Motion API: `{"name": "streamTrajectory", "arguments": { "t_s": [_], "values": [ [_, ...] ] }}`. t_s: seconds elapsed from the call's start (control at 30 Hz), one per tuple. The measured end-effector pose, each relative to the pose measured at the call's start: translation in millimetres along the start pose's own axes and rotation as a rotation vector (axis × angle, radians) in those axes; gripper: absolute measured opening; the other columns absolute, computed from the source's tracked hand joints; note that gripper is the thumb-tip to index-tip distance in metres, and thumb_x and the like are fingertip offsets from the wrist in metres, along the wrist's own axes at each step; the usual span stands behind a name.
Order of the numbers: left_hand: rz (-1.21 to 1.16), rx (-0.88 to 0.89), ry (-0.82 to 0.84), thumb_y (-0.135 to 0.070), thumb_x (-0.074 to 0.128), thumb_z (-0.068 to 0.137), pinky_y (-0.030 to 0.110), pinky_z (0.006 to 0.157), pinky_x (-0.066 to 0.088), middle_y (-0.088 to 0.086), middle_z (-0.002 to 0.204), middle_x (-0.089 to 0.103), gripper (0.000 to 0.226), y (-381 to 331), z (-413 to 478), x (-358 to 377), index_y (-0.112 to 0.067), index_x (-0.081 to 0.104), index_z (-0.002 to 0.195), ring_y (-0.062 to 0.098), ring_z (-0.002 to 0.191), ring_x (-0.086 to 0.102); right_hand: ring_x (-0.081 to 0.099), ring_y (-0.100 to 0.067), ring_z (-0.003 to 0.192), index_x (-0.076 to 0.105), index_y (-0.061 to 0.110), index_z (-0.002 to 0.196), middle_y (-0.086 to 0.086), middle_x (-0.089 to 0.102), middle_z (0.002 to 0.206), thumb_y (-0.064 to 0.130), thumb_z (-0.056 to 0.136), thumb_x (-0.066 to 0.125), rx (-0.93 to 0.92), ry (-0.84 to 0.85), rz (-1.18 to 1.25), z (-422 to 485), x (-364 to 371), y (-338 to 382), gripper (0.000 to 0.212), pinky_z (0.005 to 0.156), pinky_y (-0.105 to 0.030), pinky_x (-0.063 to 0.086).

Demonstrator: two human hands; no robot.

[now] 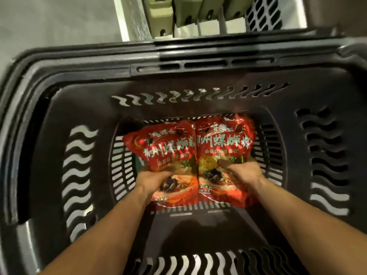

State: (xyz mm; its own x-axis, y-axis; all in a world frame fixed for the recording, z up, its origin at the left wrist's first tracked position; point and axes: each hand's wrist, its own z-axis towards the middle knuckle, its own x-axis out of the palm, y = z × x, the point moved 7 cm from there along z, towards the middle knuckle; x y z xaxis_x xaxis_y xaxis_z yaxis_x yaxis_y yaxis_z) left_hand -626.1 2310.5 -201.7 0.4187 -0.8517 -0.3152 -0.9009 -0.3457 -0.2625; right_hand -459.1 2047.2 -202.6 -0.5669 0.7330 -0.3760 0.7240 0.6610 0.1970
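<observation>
1. I look straight down into a dark plastic basket [79, 62] with wavy slots cut in its walls and a slatted bottom.
2. Two red noodle packets with pale green lettering lie side by side on the basket bottom. Their long edges touch along the middle.
3. The left packet [168, 147] is tilted slightly, with its top corner toward the left wall. The right packet [222, 139] lies squarer to the basket, and its upper edge reaches the far end of the slatted bottom.
4. Both forearms enter from the near edge and reach down inside the basket.
5. The left hand [153, 181] is on the lower left part of the left packet. Its fingers are curled round the packet's edge and grip it. Motion blur hides the exact lie of each finger.
6. The right hand [241, 171] grips the lower right part of the right packet. The thumb presses on the printed face, and the fingers wrap round the right edge, out of sight beneath it.
7. Beyond the far rim stands a white shelf [127, 26] that carries olive moulded containers [158, 14] in a row.
8. Grey floor [49, 20] shows to the left of the shelf.
</observation>
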Motion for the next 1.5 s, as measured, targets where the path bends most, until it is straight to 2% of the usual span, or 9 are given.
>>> {"name": "streamTrajectory", "arguments": {
  "t_s": [0.23, 0.47, 0.6, 0.83, 0.97, 1.03, 1.17, 1.37, 1.5],
  "values": [
    [-0.075, 0.085, 0.050, -0.011, 0.086, 0.074, 0.035, 0.088, 0.055, -0.002, 0.094, 0.074, 0.032, -15.6, -51.9, -18.3, -0.022, 0.069, 0.098, 0.019, 0.091, 0.071, 0.062, -0.006, 0.100, 0.061, 0.032, 0.111, 0.013, 0.068, 0.106, 0.029, 0.067, 0.089, -0.268, 0.227, -0.012, -55.2, 8.6, 28.2, 0.052, 0.094, -0.028, 0.048],
    [-0.015, 0.112, 0.146, -0.016, 0.091, 0.068, 0.043, 0.091, 0.057, 0.002, 0.096, 0.078, 0.041, -64.0, -142.0, -75.5, -0.019, 0.070, 0.104, 0.025, 0.093, 0.073, 0.073, -0.019, 0.092, 0.069, 0.023, 0.108, -0.002, 0.075, 0.106, 0.017, 0.066, 0.091, -0.280, 0.173, 0.114, -155.8, -49.7, 54.4, 0.048, 0.090, -0.037, 0.056],
    [0.036, 0.060, 0.273, -0.027, 0.099, 0.043, 0.050, 0.095, 0.055, 0.009, 0.093, 0.078, 0.070, -97.8, -219.6, -110.4, -0.010, 0.073, 0.105, 0.031, 0.092, 0.074, 0.073, -0.024, 0.096, 0.072, 0.019, 0.111, 0.000, 0.077, 0.104, 0.036, 0.046, 0.098, -0.269, 0.195, 0.144, -234.5, -89.8, 75.7, 0.072, 0.095, -0.048, 0.054],
    [0.010, 0.117, 0.278, -0.042, 0.096, 0.032, 0.057, 0.092, 0.055, 0.021, 0.095, 0.076, 0.086, -142.1, -350.9, -156.4, 0.002, 0.074, 0.103, 0.040, 0.094, 0.073, 0.074, -0.027, 0.087, 0.071, 0.014, 0.105, -0.007, 0.077, 0.095, 0.008, 0.070, 0.086, -0.299, 0.197, 0.135, -388.3, -164.7, 123.1, 0.039, 0.087, -0.044, 0.058],
    [-0.048, 0.154, 0.278, -0.031, 0.096, 0.051, 0.047, 0.083, 0.060, 0.019, 0.088, 0.076, 0.056, -167.9, -432.0, -170.8, 0.002, 0.075, 0.091, 0.041, 0.091, 0.072, 0.075, -0.023, 0.075, 0.072, 0.004, 0.099, -0.013, 0.077, 0.090, -0.002, 0.075, 0.079, -0.336, 0.214, 0.144, -462.6, -194.0, 146.3, 0.026, 0.065, -0.030, 0.060],
    [-0.103, 0.223, 0.270, -0.018, 0.094, 0.062, 0.036, 0.073, 0.061, 0.015, 0.093, 0.077, 0.043, -185.3, -466.6, -181.1, -0.002, 0.075, 0.096, 0.035, 0.090, 0.073, 0.074, -0.028, 0.084, 0.074, 0.006, 0.097, -0.016, 0.076, 0.096, 0.002, 0.066, 0.086, -0.358, 0.188, 0.128, -493.0, -208.9, 160.1, 0.033, 0.081, -0.041, 0.060],
    [-0.126, 0.371, 0.286, -0.029, 0.093, 0.036, 0.035, 0.079, 0.057, 0.007, 0.084, 0.078, 0.057, -240.4, -527.7, -210.9, -0.009, 0.076, 0.087, 0.026, 0.081, 0.072, 0.069, -0.041, 0.099, 0.074, 0.003, 0.098, -0.020, 0.075, 0.099, -0.001, 0.064, 0.086, -0.499, 0.153, 0.175, -557.4, -240.5, 214.3, 0.036, 0.095, -0.055, 0.053],
    [-0.170, 0.598, 0.216, -0.028, 0.093, 0.035, 0.032, 0.067, 0.056, 0.010, 0.084, 0.078, 0.064, -341.7, -635.4, -276.0, -0.008, 0.073, 0.093, 0.023, 0.072, 0.073, 0.069, -0.020, 0.077, 0.066, 0.011, 0.097, -0.009, 0.072, 0.092, -0.002, 0.077, 0.078, -0.745, 0.125, 0.247, -682.0, -285.5, 306.5, 0.026, 0.060, -0.027, 0.052],
    [-0.167, 0.751, 0.181, -0.007, 0.084, 0.076, 0.027, 0.057, 0.052, -0.001, 0.064, 0.074, 0.020, -389.5, -698.0, -307.1, -0.007, 0.069, 0.090, 0.013, 0.057, 0.070, 0.061, -0.012, 0.065, 0.068, 0.003, 0.099, -0.005, 0.068, 0.084, -0.004, 0.080, 0.075, -0.893, 0.020, 0.282, -749.6, -312.7, 337.6, 0.022, 0.049, -0.015, 0.050]
  ]
}}
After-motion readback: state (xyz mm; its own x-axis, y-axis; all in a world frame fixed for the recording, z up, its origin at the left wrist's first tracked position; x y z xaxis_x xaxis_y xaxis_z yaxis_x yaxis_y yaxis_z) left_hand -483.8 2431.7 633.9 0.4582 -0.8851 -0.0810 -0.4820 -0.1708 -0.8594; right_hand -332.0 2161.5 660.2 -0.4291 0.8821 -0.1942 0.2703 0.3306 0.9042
